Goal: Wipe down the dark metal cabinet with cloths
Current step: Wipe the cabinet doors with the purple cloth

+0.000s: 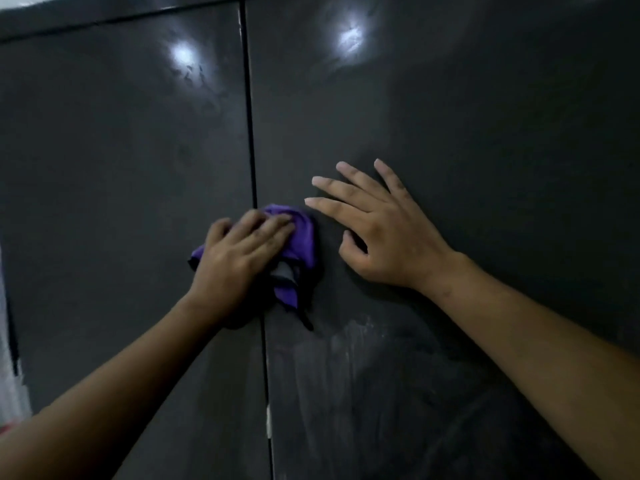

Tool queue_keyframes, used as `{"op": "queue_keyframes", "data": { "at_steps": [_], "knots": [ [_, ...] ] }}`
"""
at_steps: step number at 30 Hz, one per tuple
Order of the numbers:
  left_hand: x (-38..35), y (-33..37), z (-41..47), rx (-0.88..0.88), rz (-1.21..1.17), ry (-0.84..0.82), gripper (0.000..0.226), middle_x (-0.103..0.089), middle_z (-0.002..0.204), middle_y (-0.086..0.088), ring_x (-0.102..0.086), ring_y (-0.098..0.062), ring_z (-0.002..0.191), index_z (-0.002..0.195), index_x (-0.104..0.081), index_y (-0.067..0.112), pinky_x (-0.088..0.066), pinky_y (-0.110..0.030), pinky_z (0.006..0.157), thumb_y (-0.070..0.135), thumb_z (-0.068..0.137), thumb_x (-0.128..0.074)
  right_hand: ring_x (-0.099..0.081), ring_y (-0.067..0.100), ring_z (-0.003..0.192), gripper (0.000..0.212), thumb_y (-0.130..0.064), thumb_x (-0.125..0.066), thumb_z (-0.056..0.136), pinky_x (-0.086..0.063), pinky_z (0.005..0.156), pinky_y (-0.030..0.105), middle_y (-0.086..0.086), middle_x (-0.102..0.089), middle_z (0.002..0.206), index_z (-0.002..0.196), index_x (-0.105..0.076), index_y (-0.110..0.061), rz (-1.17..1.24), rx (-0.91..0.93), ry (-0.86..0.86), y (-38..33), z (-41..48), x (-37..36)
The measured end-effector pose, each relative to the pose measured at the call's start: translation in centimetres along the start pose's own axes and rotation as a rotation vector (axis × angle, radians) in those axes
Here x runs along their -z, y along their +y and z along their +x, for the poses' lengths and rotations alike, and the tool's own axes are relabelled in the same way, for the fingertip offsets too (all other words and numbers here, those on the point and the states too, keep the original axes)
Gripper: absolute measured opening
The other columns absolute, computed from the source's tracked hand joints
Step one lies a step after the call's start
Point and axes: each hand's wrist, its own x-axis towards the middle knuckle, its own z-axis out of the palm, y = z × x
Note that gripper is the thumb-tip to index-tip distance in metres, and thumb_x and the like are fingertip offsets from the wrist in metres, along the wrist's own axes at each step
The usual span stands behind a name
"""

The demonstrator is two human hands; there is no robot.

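Observation:
The dark metal cabinet [450, 109] fills the view, its two doors meeting at a vertical seam [251, 133]. My left hand [239, 258] presses a bunched purple cloth [303, 237] against the doors right at the seam, fingers laid over the cloth. Part of the cloth hangs below the hand. My right hand [384, 233] lies flat on the right door just beside the cloth, fingers spread and holding nothing.
Pale wipe streaks [346, 355] show on the right door below the hands. Two light glares reflect high on the doors. A strip of light wall [10, 375] shows past the cabinet's left edge.

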Motion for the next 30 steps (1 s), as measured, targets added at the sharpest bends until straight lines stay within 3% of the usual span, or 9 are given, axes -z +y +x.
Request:
{"op": "queue_keyframes", "data": {
  "at_steps": [2, 7, 10, 14, 19, 23, 26, 30],
  "knots": [
    [0.7, -2.4, 0.0, 0.136, 0.005, 0.002, 0.047, -0.055, 0.145, -0.006, -0.047, -0.029, 0.128, 0.139, -0.051, 0.013, -0.034, -0.043, 0.089, 0.017, 0.093, -0.060, -0.025, 0.022, 0.151, 0.063, -0.024, -0.049, 0.084, -0.014, 0.121, 0.058, -0.003, -0.038, 0.158, 0.147, -0.048, -0.026, 0.017, -0.027, -0.010, -0.8, 1.2, -0.7],
    [0.4, -5.1, -3.1, 0.290, 0.005, 0.044, 0.049, -0.049, 0.148, -0.011, -0.048, -0.034, 0.126, 0.139, -0.055, 0.004, -0.038, -0.046, 0.089, 0.022, 0.094, -0.049, -0.013, 0.022, 0.154, 0.068, -0.036, -0.044, 0.085, 0.004, 0.116, 0.070, -0.005, -0.026, 0.164, 0.153, -0.037, -0.030, -0.045, -0.117, -0.050, -3.5, 3.5, -2.8],
    [-1.3, -4.3, -8.1, 0.177, 0.024, 0.052, 0.045, -0.054, 0.144, -0.013, -0.051, -0.036, 0.123, 0.136, -0.055, 0.005, -0.039, -0.046, 0.086, 0.024, 0.095, -0.051, -0.003, 0.028, 0.154, 0.074, -0.049, -0.039, 0.087, 0.008, 0.111, 0.075, -0.003, -0.013, 0.167, 0.157, -0.027, -0.031, -0.160, -0.157, -0.079, -4.9, 4.4, -4.5],
    [-1.7, -3.4, -14.6, -0.039, -0.023, -0.098, 0.051, -0.050, 0.148, -0.002, -0.050, -0.029, 0.127, 0.140, -0.049, 0.014, -0.036, -0.046, 0.089, 0.028, 0.091, -0.049, -0.002, 0.033, 0.154, 0.076, -0.057, -0.039, 0.087, 0.005, 0.109, 0.077, 0.000, -0.011, 0.168, 0.158, -0.023, -0.033, -0.267, -0.177, -0.071, -5.3, 4.6, -5.4],
    [-0.1, -6.0, -13.2, -0.183, -0.086, -0.122, 0.037, -0.054, 0.143, 0.002, -0.049, -0.024, 0.127, 0.137, -0.051, 0.017, -0.035, -0.044, 0.092, 0.027, 0.107, -0.033, -0.002, 0.033, 0.154, 0.078, -0.059, -0.040, 0.087, 0.003, 0.110, 0.077, 0.000, -0.010, 0.168, 0.159, -0.021, -0.034, -0.318, -0.193, -0.076, -5.8, 4.5, -5.5],
    [1.0, -10.7, -7.9, 0.068, -0.042, -0.090, 0.053, -0.054, 0.144, -0.001, -0.046, -0.024, 0.127, 0.139, -0.050, 0.018, -0.031, -0.038, 0.088, 0.029, 0.088, -0.061, -0.004, 0.032, 0.154, 0.077, -0.057, -0.042, 0.087, 0.000, 0.111, 0.076, -0.001, -0.013, 0.167, 0.158, -0.023, -0.035, -0.311, -0.213, -0.074, -5.7, 4.4, -5.5],
    [1.9, -13.1, -4.1, 0.287, -0.099, -0.018, 0.054, -0.052, 0.147, -0.005, -0.049, -0.030, 0.126, 0.138, -0.055, 0.011, -0.036, -0.042, 0.089, 0.031, 0.088, -0.055, -0.005, 0.031, 0.154, 0.075, -0.055, -0.042, 0.087, -0.001, 0.111, 0.076, -0.002, -0.016, 0.167, 0.157, -0.026, -0.035, -0.298, -0.222, -0.054, -6.0, 4.5, -5.5],
    [0.4, -11.0, -3.8, 0.369, -0.148, 0.137, 0.048, -0.053, 0.146, -0.011, -0.049, -0.030, 0.122, 0.137, -0.058, 0.006, -0.037, -0.043, 0.089, 0.016, 0.090, -0.056, -0.005, 0.031, 0.154, 0.075, -0.055, -0.042, 0.087, 0.000, 0.112, 0.075, -0.002, -0.015, 0.167, 0.157, -0.026, -0.035, -0.314, -0.233, -0.059, -6.3, 4.5, -5.7]
  ]
}}
